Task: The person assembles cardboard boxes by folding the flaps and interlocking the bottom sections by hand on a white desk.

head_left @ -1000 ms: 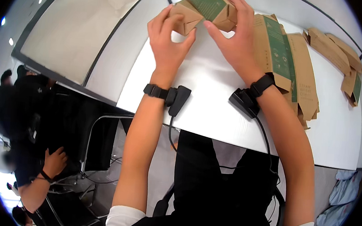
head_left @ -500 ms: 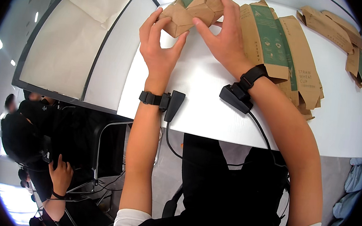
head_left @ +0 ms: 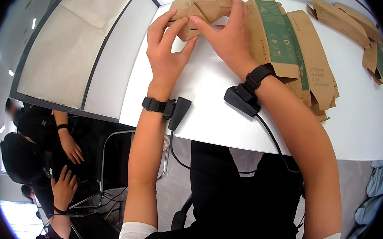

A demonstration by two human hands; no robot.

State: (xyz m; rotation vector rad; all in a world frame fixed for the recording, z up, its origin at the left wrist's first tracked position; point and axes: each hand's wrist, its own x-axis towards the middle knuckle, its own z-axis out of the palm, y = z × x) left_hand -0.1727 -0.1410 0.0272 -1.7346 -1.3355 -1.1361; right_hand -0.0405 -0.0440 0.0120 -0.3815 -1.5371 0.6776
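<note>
"Holding anything?"

"Yes, grips a creased brown cardboard box with a green panel [head_left: 213, 5] over the far part of the white worktop [head_left: 203, 86]. Pinches its near left end between thumb and fingers of the left hand [head_left: 164, 56]; clasps its right side with thumb and fingers of the right hand [head_left: 230, 41]."

"And alongside?"

"See a stack of flattened brown-and-green cardboard cartons [head_left: 278, 43], just right of the right hand."

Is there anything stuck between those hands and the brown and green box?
Nothing that I can see. The left hand and the right hand both touch the cardboard box directly. The brown and green cartons lie off to the right, not in between.
</note>
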